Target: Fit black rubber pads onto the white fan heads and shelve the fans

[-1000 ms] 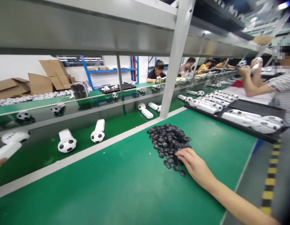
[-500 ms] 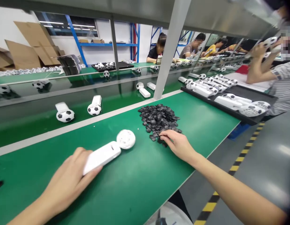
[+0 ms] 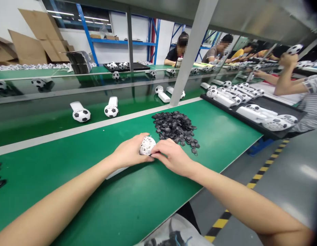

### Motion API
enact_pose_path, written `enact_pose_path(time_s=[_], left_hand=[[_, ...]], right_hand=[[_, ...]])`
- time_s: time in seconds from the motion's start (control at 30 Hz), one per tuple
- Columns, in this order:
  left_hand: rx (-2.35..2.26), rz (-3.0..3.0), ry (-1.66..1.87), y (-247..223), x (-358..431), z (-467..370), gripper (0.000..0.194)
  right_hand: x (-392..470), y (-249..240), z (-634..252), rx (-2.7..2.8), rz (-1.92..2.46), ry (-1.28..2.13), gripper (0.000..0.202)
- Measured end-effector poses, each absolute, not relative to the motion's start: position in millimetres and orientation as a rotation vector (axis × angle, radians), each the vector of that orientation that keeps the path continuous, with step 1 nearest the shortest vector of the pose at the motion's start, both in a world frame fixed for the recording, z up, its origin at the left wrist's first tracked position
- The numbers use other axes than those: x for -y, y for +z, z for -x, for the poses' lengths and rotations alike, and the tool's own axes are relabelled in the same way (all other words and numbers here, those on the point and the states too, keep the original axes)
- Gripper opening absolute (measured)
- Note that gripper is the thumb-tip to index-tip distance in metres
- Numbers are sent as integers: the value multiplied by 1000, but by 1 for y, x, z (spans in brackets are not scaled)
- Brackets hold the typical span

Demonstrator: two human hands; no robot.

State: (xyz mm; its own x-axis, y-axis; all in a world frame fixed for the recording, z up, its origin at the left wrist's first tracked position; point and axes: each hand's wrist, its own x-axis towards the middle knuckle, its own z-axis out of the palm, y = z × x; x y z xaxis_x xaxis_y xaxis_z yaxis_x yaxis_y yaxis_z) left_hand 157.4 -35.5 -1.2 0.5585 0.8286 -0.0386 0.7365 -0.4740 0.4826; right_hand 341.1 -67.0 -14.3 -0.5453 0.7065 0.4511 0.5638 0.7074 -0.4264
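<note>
A white device with a round, web-patterned head (image 3: 147,145) lies over the green table, its handle partly hidden under my left arm. My left hand (image 3: 131,150) is wrapped round the head, thumb below and fingers above. At the head's right edge, my right hand (image 3: 171,155) pinches with thumb and forefinger; a small dark piece seems to show at the fingertips, mostly hidden. Just beyond my right hand lies a pile of small black pieces (image 3: 176,126).
A black tray (image 3: 225,108) of white devices stands at the right. More ball-headed devices (image 3: 81,115) sit on the dark green belt behind a pale strip (image 3: 58,134). A slanted metal post (image 3: 186,65) rises beyond the pile. Co-workers sit farther back and right.
My left hand has moved from the handle up to the round head, and the device has turned. My right hand has left the black pile and come to the head. Belt items have shifted right.
</note>
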Motion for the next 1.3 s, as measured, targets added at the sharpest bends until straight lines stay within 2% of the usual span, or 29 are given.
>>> enact_pose_path(time_s=[0.23, 0.37, 0.47, 0.57, 0.7, 0.87, 0.97, 1.3], left_hand=[[-1334, -2332, 258, -5, 40, -156, 55], [-1326, -2370, 248, -4, 41, -159, 50], [-1336, -2384, 255, -4, 41, -160, 47], [-1348, -2366, 267, -3, 43, -160, 49], [-1319, -2327, 284, -3, 43, -157, 57], [-1123, -2266, 379, -8, 34, -147, 72], [-1029, -2198, 433, -11, 29, -143, 68], [-1187, -2204, 484, -8, 35, -152, 67]], right_hand=[[67, -20, -332, 2161, 993, 379, 3], [67, -22, -330, 2059, 1040, 530, 10], [65, -23, -330, 1943, 1106, 794, 22], [63, -26, -330, 1862, 1102, 1005, 34], [63, -30, -330, 1859, 1076, 932, 41], [61, -24, -329, 1880, 1120, 921, 38], [60, -17, -329, 1895, 1152, 900, 39], [60, -19, -332, 1986, 1063, 815, 36]])
